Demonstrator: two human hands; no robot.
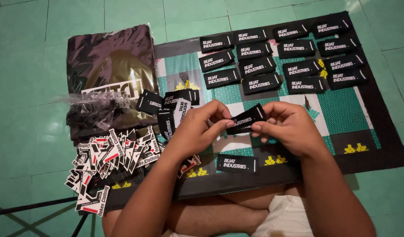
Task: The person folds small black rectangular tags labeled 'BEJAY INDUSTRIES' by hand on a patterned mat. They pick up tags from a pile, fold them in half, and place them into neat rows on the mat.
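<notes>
Folded label (247,118) partly hidden behind fingers (219,127); forearms cut off at bottom edge

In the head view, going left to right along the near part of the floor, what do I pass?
Sticker pile → left hand → black label held by both hands → right hand → mat's right edge.

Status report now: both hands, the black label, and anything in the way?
Left hand and right hand pinch one black label between fingertips, above the mat. Another label lies flat just below. Sticker pile off to the left, not blocking.
</notes>
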